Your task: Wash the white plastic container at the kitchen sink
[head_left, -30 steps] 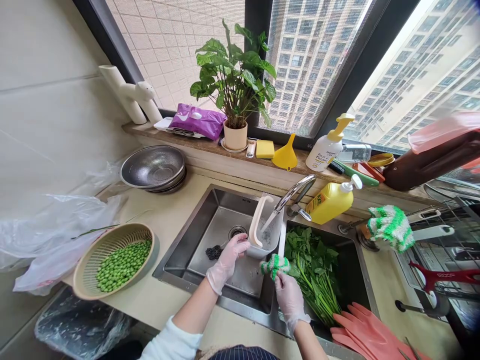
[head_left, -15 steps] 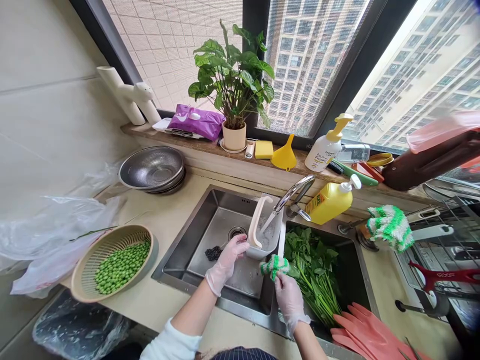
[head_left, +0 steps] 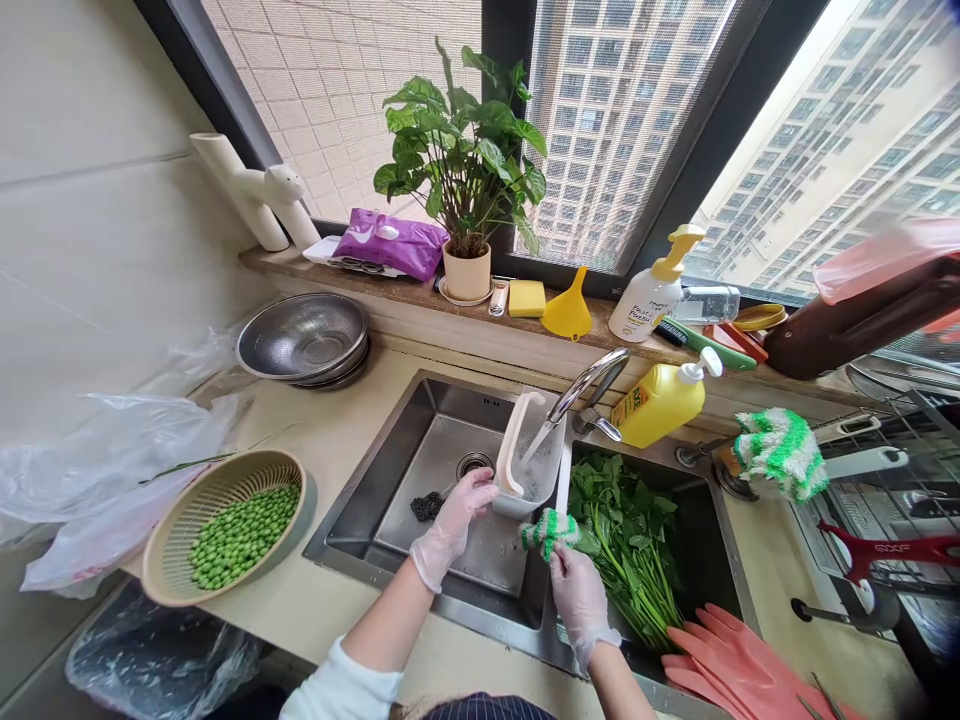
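My left hand [head_left: 459, 520], in a clear disposable glove, reaches over the left sink basin. Its fingers are apart, with the tips at the near left corner of a white plastic container [head_left: 512, 508] with a pale handle [head_left: 512, 440]. Whether they press on it I cannot tell. Water from the faucet [head_left: 592, 375] runs into the container, where suds show. Near the sink divider, my gloved right hand [head_left: 581, 600] pinches a fuzzy green-and-white dishcloth [head_left: 551, 532]. A black scouring pad [head_left: 427, 507] lies in the left basin [head_left: 457, 440].
Leafy greens [head_left: 630, 540] fill much of the right basin, with pink rubber gloves [head_left: 735, 660] over its near edge. Peas lie in a beige basket [head_left: 169, 530] at left, below metal colanders [head_left: 300, 335]. A yellow pump bottle [head_left: 660, 405] stands behind the faucet; a dish rack [head_left: 900, 470] is at right.
Both hands keep their places, and the dishcloth stays in my right hand. Water still runs into the container, and the suds there look slightly higher.
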`<state>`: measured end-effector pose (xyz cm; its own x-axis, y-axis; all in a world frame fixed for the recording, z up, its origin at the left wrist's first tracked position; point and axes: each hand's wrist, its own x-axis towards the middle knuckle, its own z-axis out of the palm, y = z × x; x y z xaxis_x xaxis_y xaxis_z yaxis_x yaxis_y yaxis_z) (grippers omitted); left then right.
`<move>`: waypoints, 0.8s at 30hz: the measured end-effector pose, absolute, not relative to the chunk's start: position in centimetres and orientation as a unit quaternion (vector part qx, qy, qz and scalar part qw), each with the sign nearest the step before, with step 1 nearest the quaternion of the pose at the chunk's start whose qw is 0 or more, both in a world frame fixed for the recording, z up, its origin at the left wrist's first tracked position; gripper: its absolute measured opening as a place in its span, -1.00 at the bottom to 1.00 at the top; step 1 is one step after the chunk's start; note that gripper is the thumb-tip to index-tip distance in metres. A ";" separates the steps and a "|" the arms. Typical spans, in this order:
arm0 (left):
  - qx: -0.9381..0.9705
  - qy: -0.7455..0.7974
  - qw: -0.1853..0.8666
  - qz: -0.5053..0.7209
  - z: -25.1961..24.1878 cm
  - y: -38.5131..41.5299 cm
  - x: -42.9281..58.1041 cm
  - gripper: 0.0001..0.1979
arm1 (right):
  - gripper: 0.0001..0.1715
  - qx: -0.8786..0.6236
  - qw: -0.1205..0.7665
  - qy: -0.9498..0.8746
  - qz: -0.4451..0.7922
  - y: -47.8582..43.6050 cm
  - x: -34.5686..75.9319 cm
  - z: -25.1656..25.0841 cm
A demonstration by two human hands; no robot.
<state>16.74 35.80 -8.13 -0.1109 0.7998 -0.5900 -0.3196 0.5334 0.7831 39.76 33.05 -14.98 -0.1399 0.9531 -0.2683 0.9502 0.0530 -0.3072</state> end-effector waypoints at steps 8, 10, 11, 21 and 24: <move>0.198 0.601 0.635 0.443 -7.7 35.8 16.8 -0.52 | -0.59 -0.659 0.002 -0.722 0.214 33.1 39.7 -14.9; 0.197 0.601 0.636 0.443 -7.7 35.8 16.8 -0.52 | -0.59 -0.658 -0.001 -0.721 0.215 33.1 39.7 -14.8; 0.198 0.600 0.636 0.443 -7.7 35.8 16.8 -0.52 | -0.59 -0.659 -0.002 -0.721 0.215 33.1 39.7 -14.7; 0.192 0.606 0.633 0.441 -8.2 35.9 16.8 -0.52 | -0.58 -0.660 0.001 -0.719 0.219 33.2 39.6 -14.7; 0.197 0.604 0.636 0.438 -8.2 35.9 16.7 -0.50 | -0.58 -0.654 0.002 -0.721 0.228 33.4 39.8 -14.4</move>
